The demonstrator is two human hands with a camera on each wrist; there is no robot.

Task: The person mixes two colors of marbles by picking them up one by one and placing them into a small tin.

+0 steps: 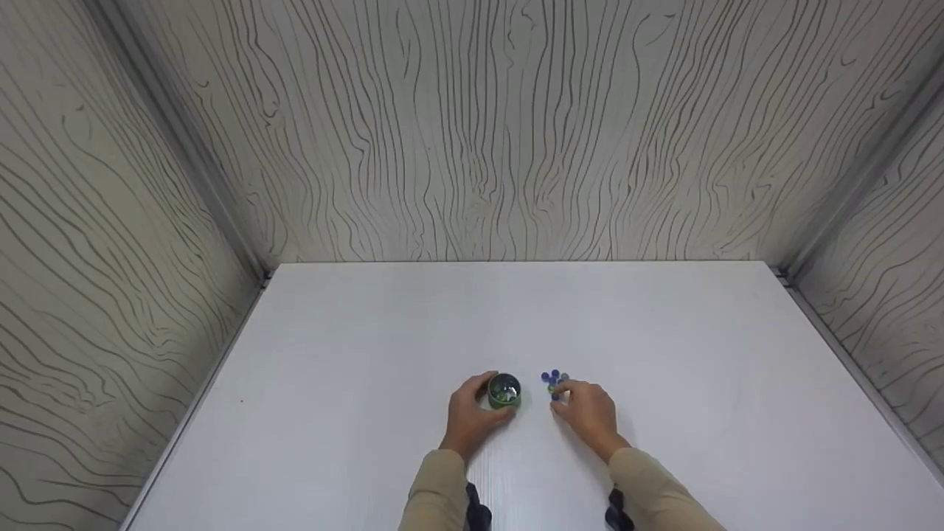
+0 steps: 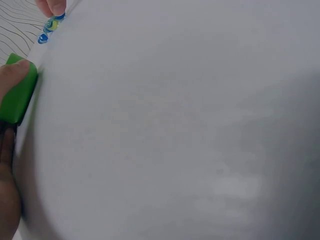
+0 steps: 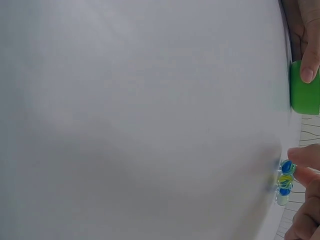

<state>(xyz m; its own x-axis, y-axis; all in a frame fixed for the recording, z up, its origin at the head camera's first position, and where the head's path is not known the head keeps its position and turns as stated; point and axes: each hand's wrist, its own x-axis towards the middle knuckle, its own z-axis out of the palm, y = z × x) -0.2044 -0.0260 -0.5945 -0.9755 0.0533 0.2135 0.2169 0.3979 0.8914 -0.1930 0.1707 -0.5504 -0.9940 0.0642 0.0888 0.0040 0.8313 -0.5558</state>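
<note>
My left hand (image 1: pixel 472 417) holds a small green cup (image 3: pixel 304 97) upright on the white table, thumb on the near side and fingers round the far side. Glassy marbles show inside the cup in the head view. To the cup's right, my right hand (image 1: pixel 588 414) reaches down to a little cluster of glass marbles (image 1: pixel 554 375), blue, clear and yellow-green. Its thumb and forefinger pinch a blue marble (image 1: pixel 555 397) at the near edge of the cluster. In the right wrist view, a yellow-swirled marble (image 3: pixel 285 181) sits close beside those fingertips.
The white table (image 1: pixel 354 332) runs back to a wood-grain patterned wall (image 1: pixel 479 133). Similar panels stand at left (image 1: pixel 96 295) and right (image 1: pixel 900 295). A tiny reddish speck (image 1: pixel 241 401) lies on the table's left part.
</note>
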